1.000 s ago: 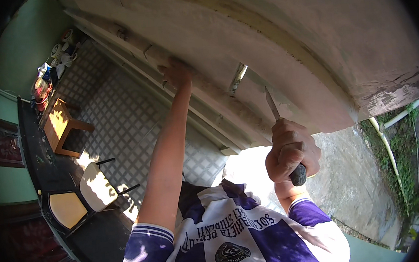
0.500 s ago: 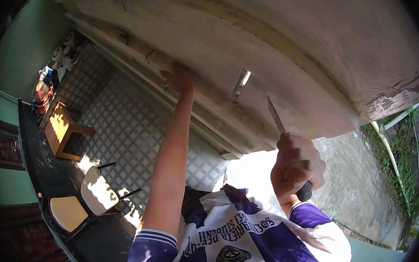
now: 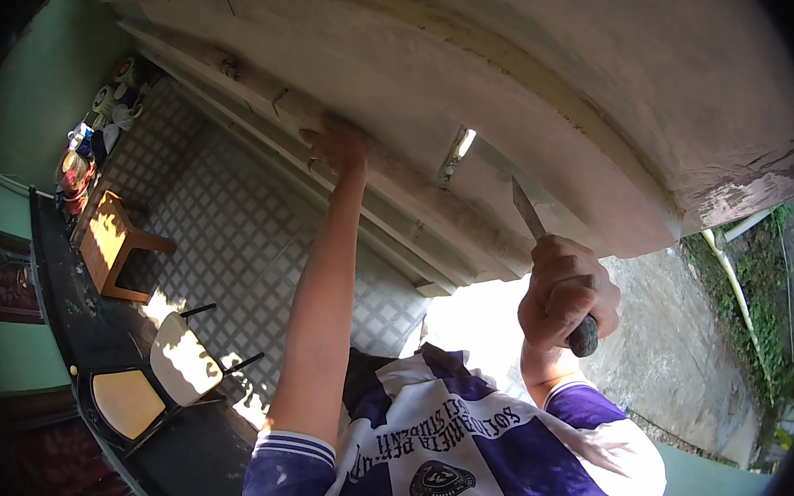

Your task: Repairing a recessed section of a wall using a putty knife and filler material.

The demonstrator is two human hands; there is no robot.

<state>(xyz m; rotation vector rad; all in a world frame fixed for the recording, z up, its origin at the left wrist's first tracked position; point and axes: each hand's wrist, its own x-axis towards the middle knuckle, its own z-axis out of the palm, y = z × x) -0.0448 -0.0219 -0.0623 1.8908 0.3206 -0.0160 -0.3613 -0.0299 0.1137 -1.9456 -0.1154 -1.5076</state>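
My right hand (image 3: 566, 291) is wrapped round the dark handle of a knife (image 3: 528, 211). Its narrow, pointed blade rises from the fist toward the plastered wall (image 3: 594, 148); whether the tip touches the wall, I cannot tell. Farther left, my left arm reaches out, and my left hand (image 3: 339, 150) rests with fingers apart on the stepped ledge (image 3: 401, 175) of that wall. A ring shows on one of its fingers. Between the two hands is a narrow slot (image 3: 457, 156) in the wall with light coming through.
Left and below lies a tiled floor (image 3: 226, 205). A brown wooden stool (image 3: 117, 242), a chair with a pale back (image 3: 182, 358) and several containers (image 3: 74, 171) stand along the left side. Sunlit concrete (image 3: 675, 347) and green plants (image 3: 766, 312) are at right.
My right hand has risen slightly and moved a little right with the knife, its handle end now turned more toward me. My left hand stays on the ledge.
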